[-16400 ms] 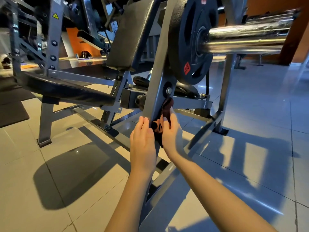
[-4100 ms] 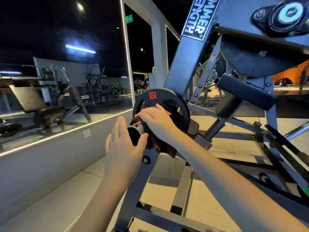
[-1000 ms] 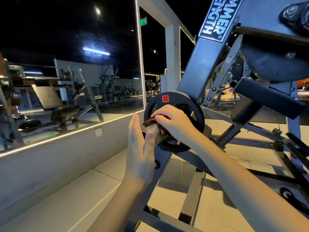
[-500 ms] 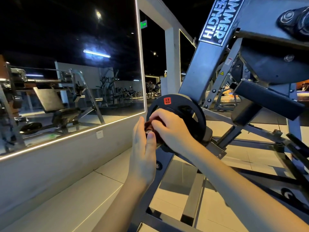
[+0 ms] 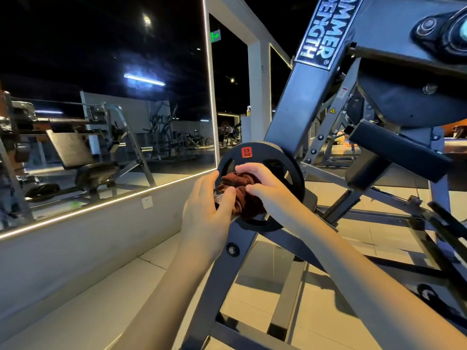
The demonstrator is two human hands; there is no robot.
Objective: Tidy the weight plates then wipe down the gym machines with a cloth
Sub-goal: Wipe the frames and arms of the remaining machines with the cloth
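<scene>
Right hand (image 5: pixel 267 195) fingers curled tight round the dark red cloth (image 5: pixel 242 195), which is bunched over the chrome plate peg (image 5: pixel 219 198). Left hand (image 5: pixel 204 218) holds the peg's free end, thumb over the front and touching the cloth, other fingers behind. The 2.5 kg weight plate (image 5: pixel 262 154) sits on the peg right behind the right fingers, up against the Hammer Strength frame (image 5: pixel 295 114).

Risks as I read them:
- No collar visible, so a hard rub could drag the plate outward and pinch the right fingers against it.
- The cloth is a wad, not flat; it probably skips the peg's underside, and it may slide off the end into the left palm.
- Right knuckles may scrape the plate's spokes.
- The peg behind the plate goes unwiped unless the plate comes off.
</scene>
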